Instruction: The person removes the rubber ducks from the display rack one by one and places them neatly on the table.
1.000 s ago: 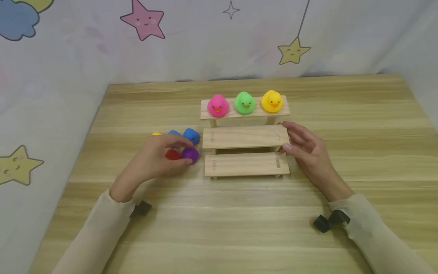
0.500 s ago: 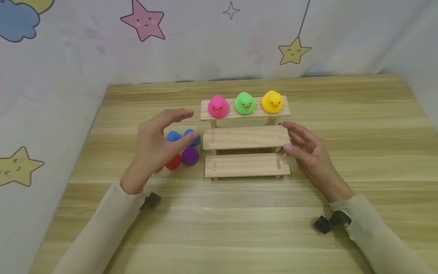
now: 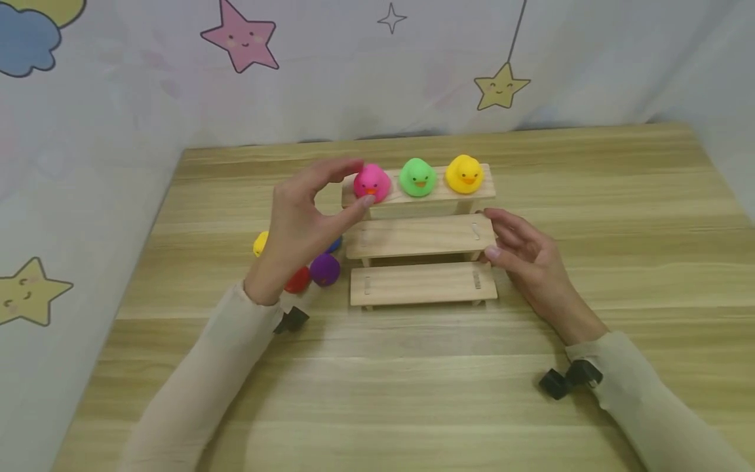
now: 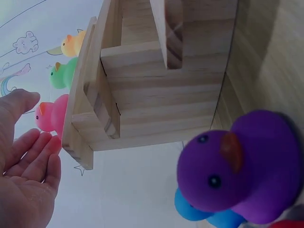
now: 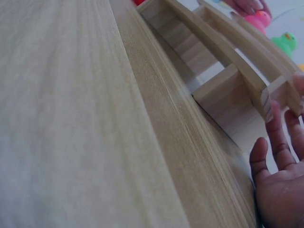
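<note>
On the top step of a three-step wooden display stand sit a pink rubber duck, a green rubber duck and a yellow rubber duck. My left hand reaches around the pink duck, thumb in front and index finger behind. In the left wrist view, its thumb stands apart from the duck, while the fingertips are right at its lower side. My right hand holds the right end of the middle step, thumb at its front corner and index finger at the back corner.
Left of the stand lie a purple duck, a red toy and another yellow duck. A blue toy is mostly hidden behind my left hand. A printed curtain hangs behind the wooden table.
My left hand has let go of the purple duck's area, rising and moving right and away to the pink duck. The right hand stays at the stand's end. The ducks have not moved.
</note>
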{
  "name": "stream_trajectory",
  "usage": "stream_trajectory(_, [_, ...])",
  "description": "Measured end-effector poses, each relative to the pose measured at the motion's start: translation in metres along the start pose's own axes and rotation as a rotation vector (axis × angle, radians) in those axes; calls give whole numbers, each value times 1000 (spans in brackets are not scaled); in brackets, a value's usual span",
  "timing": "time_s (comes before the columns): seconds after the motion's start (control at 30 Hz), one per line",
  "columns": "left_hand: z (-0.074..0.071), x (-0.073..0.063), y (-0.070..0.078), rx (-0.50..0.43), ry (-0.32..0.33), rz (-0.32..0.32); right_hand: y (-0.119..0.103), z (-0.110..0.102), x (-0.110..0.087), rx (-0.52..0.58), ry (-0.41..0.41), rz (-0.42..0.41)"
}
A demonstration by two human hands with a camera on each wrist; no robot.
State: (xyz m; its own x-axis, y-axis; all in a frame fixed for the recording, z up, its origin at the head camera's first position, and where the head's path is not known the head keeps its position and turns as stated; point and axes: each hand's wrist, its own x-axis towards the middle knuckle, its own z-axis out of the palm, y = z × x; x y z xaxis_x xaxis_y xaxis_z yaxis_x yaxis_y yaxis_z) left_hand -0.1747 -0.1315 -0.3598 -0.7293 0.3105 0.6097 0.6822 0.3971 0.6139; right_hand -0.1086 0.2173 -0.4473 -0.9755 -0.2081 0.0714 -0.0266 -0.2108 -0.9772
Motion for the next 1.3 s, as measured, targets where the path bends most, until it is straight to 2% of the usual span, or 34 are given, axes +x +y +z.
stream_trajectory(0.37, [8,8,4,-51,-32,-3,0,0,0,-18,1,4])
stream_trajectory(0.7, [6,7,7,-91,-9,2,-1,0,0,-18,1,5])
stream_trajectory(1.3, [-29,-25,24,-156,19,-24,-2,1,0,-28,9,21])
